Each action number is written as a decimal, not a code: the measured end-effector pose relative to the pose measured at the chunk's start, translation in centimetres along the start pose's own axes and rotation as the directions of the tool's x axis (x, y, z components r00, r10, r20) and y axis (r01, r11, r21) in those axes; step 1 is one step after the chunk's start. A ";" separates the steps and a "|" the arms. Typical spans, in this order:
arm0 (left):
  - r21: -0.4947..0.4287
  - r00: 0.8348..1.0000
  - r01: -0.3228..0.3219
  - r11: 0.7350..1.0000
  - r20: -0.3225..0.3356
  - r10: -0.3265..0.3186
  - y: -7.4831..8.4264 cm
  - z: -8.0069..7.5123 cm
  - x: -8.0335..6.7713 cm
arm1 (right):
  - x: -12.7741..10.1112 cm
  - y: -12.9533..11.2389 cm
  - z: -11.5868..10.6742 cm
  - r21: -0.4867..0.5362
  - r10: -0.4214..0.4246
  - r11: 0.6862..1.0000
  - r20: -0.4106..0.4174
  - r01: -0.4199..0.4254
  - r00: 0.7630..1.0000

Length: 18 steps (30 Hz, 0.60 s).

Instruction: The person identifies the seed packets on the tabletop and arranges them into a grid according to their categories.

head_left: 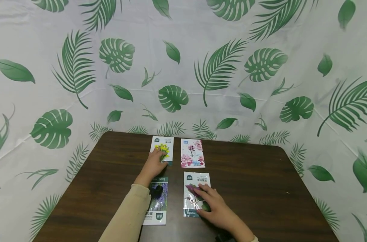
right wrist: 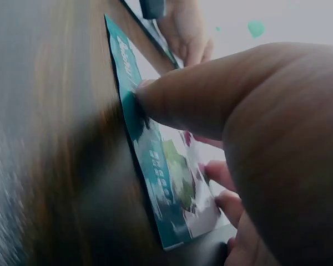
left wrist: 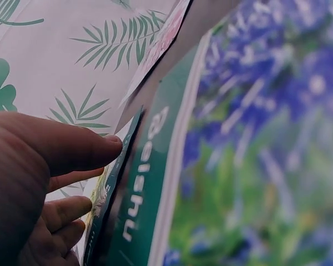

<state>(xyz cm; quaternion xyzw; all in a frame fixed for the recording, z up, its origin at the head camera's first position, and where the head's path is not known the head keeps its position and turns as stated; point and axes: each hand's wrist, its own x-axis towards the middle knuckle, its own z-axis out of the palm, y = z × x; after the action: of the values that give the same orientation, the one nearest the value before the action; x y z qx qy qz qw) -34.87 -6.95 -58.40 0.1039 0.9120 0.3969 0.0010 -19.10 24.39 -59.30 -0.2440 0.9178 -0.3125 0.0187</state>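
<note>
You are sitting at a dark wooden table (head_left: 256, 181) that is filling the lower half of the head view, with a white cloth printed with green leaves (head_left: 201, 67) hanging behind and around it. Four seed packets are lying in a two-by-two block near the centre of the frame.

Your left hand (head_left: 154, 164) is reaching to the upper-left packet, the yellow-flower packet (head_left: 163, 149), and is resting its straight fingers flat on its lower part; nothing is being pinched. In the left wrist view your thumb (left wrist: 72, 147) is touching the packet's edge.

Your right hand (head_left: 215, 205) is lying flat and spread on the purple-leaf packet (head_left: 195, 193), which is sitting at the lower right of the block. In the right wrist view your thumb (right wrist: 211, 105) is pressing the teal edge of that packet.

The pink-blossom packet (head_left: 192, 153) is lying untouched at the upper right, just beside the yellow one. The lavender packet (head_left: 157, 201) is lying at the lower left, partly under your left sleeve (head_left: 129, 215).
</note>
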 end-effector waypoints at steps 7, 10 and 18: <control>-0.015 1.000 -0.006 1.000 -0.006 0.006 0.2 -0.2 0.0 | 0.2 -0.6 0.3 0.046 0.037 0.998 0.062 -0.040 0.997; -0.023 1.000 0.015 1.000 0.011 -0.015 0.1 -0.1 -0.1 | 0.1 -1.0 0.4 0.031 0.065 0.997 0.064 -0.067 0.996; -0.029 0.999 0.037 0.999 0.018 -0.037 0.1 0.1 -0.2 | -0.1 -1.6 0.3 0.024 0.076 0.997 0.059 -0.077 0.995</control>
<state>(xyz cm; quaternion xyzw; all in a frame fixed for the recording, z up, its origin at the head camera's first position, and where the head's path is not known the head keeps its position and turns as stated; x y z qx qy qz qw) -34.61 -6.86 -58.43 0.0906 0.9078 0.4091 0.0179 -18.23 23.18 -58.62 -0.2174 0.9213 -0.3166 0.0606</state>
